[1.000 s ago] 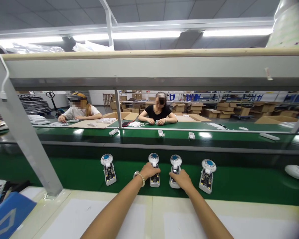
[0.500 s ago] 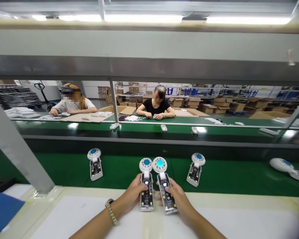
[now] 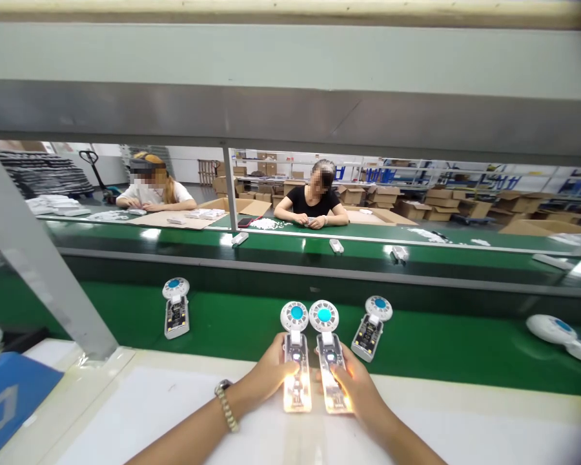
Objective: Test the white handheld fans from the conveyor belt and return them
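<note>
My left hand point(image 3: 270, 374) is closed around a white device point(image 3: 296, 374) with a round head and blue centre, its thumb on the front. Beside it, my right hand point(image 3: 363, 385) grips a similar device point(image 3: 328, 361), thumb also on its face. Both bodies glow orange at their lower halves, and the right one's head centre shines brighter cyan. The two round heads are side by side, very near each other. Similar devices lie on the green belt, one to the left point(image 3: 176, 313) and one just right of my hands point(image 3: 369, 332).
A pale work surface point(image 3: 174, 394) borders the green belt point(image 3: 232, 323). At the right lies another white device point(image 3: 552, 326). A slanted metal post point(image 3: 43, 258) and blue item point(image 3: 19, 394) stand at left. Two people point(image 3: 312, 203) sit across, behind small white parts.
Both held devices now glow orange along their bodies. The right one is more upright. The camera view has shifted, and the devices on the belt have moved left relative to my hands.
</note>
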Demonstrator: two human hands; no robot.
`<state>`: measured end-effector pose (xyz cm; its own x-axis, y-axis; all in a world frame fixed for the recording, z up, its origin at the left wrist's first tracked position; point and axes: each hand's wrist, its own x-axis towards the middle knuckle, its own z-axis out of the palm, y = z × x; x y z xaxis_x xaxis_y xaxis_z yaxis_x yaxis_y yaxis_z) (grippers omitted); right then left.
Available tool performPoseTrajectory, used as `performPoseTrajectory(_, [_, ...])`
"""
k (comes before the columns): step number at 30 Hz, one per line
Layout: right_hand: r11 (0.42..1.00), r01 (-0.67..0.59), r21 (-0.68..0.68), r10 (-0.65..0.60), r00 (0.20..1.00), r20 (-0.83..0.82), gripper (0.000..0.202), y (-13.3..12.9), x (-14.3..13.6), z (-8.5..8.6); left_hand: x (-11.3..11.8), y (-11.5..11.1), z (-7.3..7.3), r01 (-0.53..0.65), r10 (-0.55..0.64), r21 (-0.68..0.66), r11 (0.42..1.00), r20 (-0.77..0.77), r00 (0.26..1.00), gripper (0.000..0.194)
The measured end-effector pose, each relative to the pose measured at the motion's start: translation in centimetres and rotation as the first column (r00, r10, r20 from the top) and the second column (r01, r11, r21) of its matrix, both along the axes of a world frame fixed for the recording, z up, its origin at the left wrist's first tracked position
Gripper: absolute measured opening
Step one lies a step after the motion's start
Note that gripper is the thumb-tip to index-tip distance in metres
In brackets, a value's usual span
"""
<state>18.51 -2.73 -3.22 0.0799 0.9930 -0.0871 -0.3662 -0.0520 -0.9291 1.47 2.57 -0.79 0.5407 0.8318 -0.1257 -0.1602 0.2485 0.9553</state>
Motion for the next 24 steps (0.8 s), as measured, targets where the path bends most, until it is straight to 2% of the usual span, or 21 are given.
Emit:
performPoseTrajectory(6, [0.999, -0.033, 0.017, 0.033, 0.999, -0.008, 0.052, -0.2, 0.2, 0.2, 0.0, -0.2, 0.6, 0.043, -0.043, -0.005, 0.999, -0.014, 0.999, 0.040])
performPoseTrajectory(9, [0.999, -0.020, 0.041, 0.020, 1.000, -0.008, 0.053, -0.2, 0.2, 0.1, 0.1, -0.5, 0.8, 0.024, -0.024, 0.009, 1.000, -0.014, 1.000, 0.042])
performPoseTrajectory(13, [0.998, -0.054, -0.015, 0.054, 0.999, -0.003, 0.057, -0.3, 0.1, 0.4, 0.2, -0.7, 0.9, 0.035, -0.036, 0.003, 0.999, 0.031, 0.999, 0.042])
performPoseTrajectory(18, [0.996, -0.072, -0.057, 0.071, 0.997, -0.022, 0.061, -0.6, 0.1, 1.2, 0.0, -0.6, 0.7, 0.062, -0.062, 0.003, 0.998, 0.051, 0.997, 0.044])
performPoseTrajectory(24, [0.996, -0.090, -0.029, 0.090, 0.996, -0.001, 0.060, -0.8, 0.1, 1.6, -0.2, -0.2, -0.1, 0.065, -0.067, 0.049, 0.997, 0.027, 0.997, 0.044])
